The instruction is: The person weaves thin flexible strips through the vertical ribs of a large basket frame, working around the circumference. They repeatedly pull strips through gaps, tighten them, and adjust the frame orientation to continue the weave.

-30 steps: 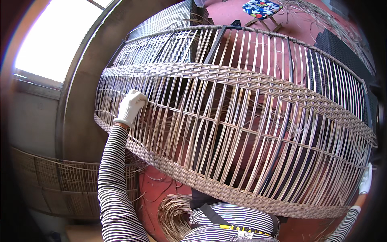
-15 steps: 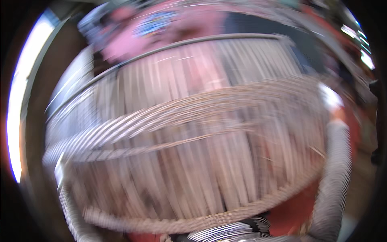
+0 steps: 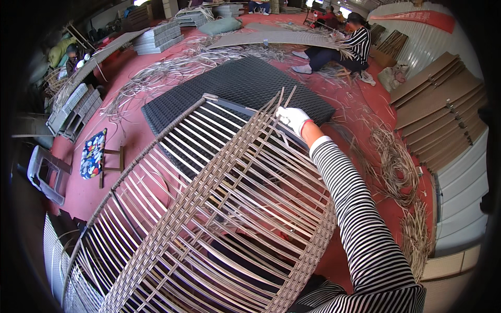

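Observation:
A large woven rattan panel on a dark metal frame fills the near part of the view, tilted up from lower left to upper right. Its bands of tight brown weave cross long pale strands with open gaps between them. In a white glove, my right hand is closed on the panel's upper right corner, where loose strand ends stick up past the fingers. My right arm is stretched out in a black-and-white striped sleeve. My left hand is not in view.
Behind the panel a black woven mat-like panel lies on the red floor. A patterned folding stool and a grey plastic stool stand left. Strand coils and stacked brown panels lie right. A person sits weaving at the back.
The earlier frame is blurred. The panel has turned from lying across the view to a steep diagonal. My left hand, at its left edge before, is out of view; my right hand still holds on.

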A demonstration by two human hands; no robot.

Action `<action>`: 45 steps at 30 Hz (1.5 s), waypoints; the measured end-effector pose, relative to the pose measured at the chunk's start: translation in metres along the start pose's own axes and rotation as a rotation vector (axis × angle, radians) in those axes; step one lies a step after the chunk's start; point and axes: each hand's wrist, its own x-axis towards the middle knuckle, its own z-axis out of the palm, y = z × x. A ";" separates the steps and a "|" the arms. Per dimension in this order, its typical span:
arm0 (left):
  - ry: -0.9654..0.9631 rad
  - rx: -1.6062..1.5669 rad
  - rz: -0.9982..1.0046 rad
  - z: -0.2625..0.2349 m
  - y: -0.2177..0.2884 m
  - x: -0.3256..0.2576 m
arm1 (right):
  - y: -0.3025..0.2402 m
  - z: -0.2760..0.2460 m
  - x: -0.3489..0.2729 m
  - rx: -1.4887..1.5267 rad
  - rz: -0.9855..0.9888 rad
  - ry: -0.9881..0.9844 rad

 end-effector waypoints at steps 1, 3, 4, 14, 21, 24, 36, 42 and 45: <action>-0.005 0.001 -0.007 -0.003 -0.002 0.001 | -0.006 0.000 -0.003 -0.038 0.031 -0.040; -0.011 0.009 -0.035 -0.007 -0.008 0.003 | -0.011 0.000 -0.002 -0.006 0.090 -0.080; -0.019 0.004 -0.042 -0.009 -0.013 0.005 | -0.009 0.000 -0.001 -0.001 0.072 -0.081; 0.193 -0.337 0.269 -0.021 -0.007 -0.023 | -0.044 0.019 -0.023 -0.596 -0.171 0.406; 0.364 -0.077 0.997 0.042 0.259 -0.261 | -0.035 0.174 -0.254 -0.884 -1.098 -0.307; 0.257 -0.072 1.243 0.069 0.352 -0.321 | 0.008 0.233 -0.327 -1.179 -1.200 -0.546; 0.341 -0.240 1.019 0.117 0.426 -0.296 | 0.048 0.289 -0.313 -0.930 -1.169 -0.223; 0.300 -0.039 0.957 0.054 0.420 -0.345 | 0.013 0.285 -0.341 -1.096 -0.937 -0.393; 0.133 -0.381 1.329 0.081 0.453 -0.342 | 0.024 0.312 -0.351 -0.987 -1.231 -0.254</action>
